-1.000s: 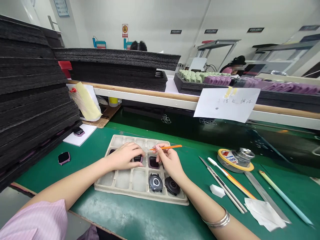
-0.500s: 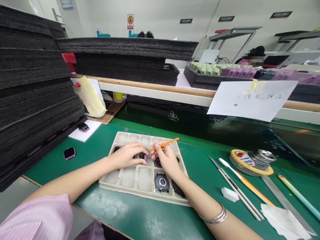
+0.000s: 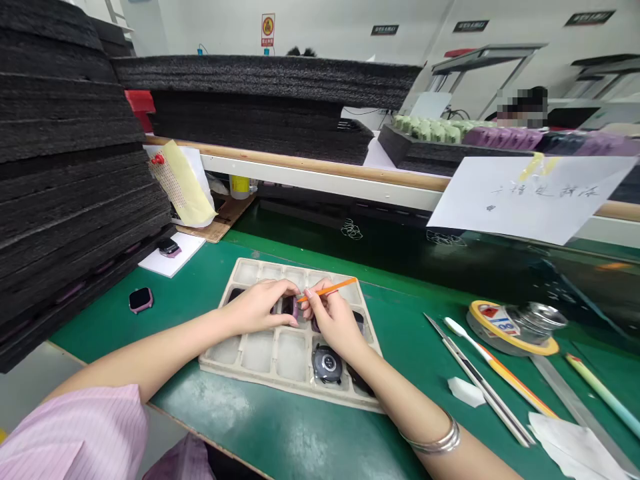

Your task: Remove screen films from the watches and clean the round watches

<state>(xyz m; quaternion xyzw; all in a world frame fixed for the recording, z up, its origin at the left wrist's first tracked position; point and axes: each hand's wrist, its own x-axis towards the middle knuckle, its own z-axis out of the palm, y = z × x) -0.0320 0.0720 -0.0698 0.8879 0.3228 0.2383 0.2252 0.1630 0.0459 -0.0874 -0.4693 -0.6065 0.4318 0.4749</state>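
Observation:
A beige compartment tray (image 3: 290, 385) lies on the green table under both hands. My left hand (image 3: 260, 305) has its thumb and fingers curled round the edges of a small purple-edged smartwatch (image 3: 290, 307) in a middle compartment. In my right hand (image 3: 333, 319) is a thin orange stick (image 3: 336, 288), pinched between thumb and fingers, its lower end close to that watch. A round dark watch (image 3: 328, 364), sensor side up, occupies a front compartment. More dark watches sit partly hidden beneath my hands and right forearm.
Left of the tray are a purple smartwatch (image 3: 141, 299) and another watch (image 3: 169, 247) on a white pad (image 3: 180, 257). To the right lie tweezers (image 3: 480, 380), a toothbrush (image 3: 500, 367), a ruler (image 3: 575, 400) and a round container (image 3: 510, 327). Black foam stacks (image 3: 65, 173) rise at left.
The camera view has shifted slightly. Both hands stay at the same watch, the orange stick still beside it; my left fingers and thumb have adjusted a little around its edges.

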